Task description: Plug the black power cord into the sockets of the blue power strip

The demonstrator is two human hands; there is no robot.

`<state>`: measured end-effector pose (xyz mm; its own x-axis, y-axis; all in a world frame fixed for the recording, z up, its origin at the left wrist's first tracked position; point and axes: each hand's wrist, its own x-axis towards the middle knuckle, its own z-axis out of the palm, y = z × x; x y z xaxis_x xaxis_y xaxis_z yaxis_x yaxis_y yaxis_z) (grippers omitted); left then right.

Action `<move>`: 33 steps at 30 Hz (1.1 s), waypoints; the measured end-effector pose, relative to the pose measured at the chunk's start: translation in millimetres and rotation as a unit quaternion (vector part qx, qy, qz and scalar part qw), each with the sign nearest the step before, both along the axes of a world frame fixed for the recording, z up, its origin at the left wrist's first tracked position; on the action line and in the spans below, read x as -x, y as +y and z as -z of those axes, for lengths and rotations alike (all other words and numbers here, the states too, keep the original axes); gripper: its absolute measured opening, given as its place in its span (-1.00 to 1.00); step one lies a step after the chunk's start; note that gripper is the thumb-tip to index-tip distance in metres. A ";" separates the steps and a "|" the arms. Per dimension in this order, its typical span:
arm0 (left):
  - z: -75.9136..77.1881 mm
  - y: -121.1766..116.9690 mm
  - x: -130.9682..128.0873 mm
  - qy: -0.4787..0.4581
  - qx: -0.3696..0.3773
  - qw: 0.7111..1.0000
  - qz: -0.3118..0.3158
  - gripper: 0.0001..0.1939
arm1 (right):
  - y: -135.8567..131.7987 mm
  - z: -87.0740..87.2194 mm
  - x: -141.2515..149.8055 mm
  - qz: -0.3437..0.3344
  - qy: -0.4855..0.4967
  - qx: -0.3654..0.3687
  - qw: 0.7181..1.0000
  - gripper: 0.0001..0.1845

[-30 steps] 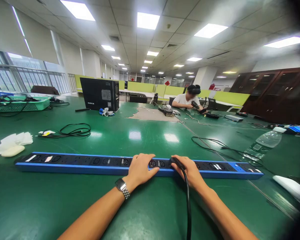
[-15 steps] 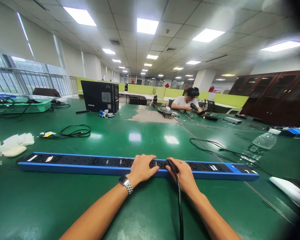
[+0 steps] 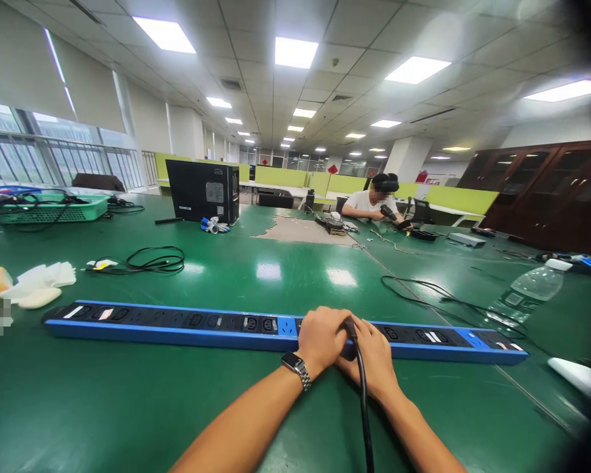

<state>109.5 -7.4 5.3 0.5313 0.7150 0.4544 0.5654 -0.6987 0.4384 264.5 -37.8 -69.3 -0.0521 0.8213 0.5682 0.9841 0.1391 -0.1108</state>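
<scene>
Plug looks hard, cord thick, bendy; best hold: plug's fat body. Left hand, right hand both grip plug. Long strip seems heavy.

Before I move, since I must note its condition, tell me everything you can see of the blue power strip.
The power strip lies across the green table, sockets up: blue casing, apparently metal, black face with blue sections and pale labels. The left hand and right hand cover part; whether the black cord plugs in is hidden.
</scene>
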 end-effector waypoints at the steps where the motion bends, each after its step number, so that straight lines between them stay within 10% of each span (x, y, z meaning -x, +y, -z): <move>1: -4.2 -0.9 3.2 -0.022 -0.007 1.000 0.000 -0.65 | -0.3 -0.7 0.6 0.001 0.001 0.002 1.000 -0.26; 7: -22.3 2.8 94.7 -0.121 -0.073 0.988 -0.060 -0.62 | -1.2 -4.4 4.6 0.019 0.001 0.014 1.000 -0.21; 11: -9.4 8.6 192.6 -0.092 -0.032 0.970 -0.223 -0.67 | 0.6 -6.3 3.7 0.031 0.006 0.032 0.999 -0.18; 14: 3.1 5.9 231.6 -0.069 0.024 0.978 -0.198 -0.67 | 5.3 -8.1 2.3 0.038 0.024 0.055 0.997 -0.15; 19: 7.3 3.6 228.3 -0.072 0.071 0.987 -0.122 -0.70 | 15.9 -16.7 32.5 0.043 0.086 0.096 0.991 -0.17; 24: 10.8 7.7 224.7 -0.009 0.061 0.992 -0.110 -0.69 | 23.6 -45.8 122.3 -0.160 0.146 0.115 0.970 -0.36; 30: 20.1 -1.0 231.0 0.078 0.007 0.986 -0.148 -0.09 | 37.4 -67.3 210.6 -0.268 0.155 0.126 0.943 -0.49; 33: 20.3 -1.7 229.7 0.095 0.013 0.982 -0.162 -0.11 | 38.1 -59.7 222.7 -0.250 0.148 0.084 0.953 -0.69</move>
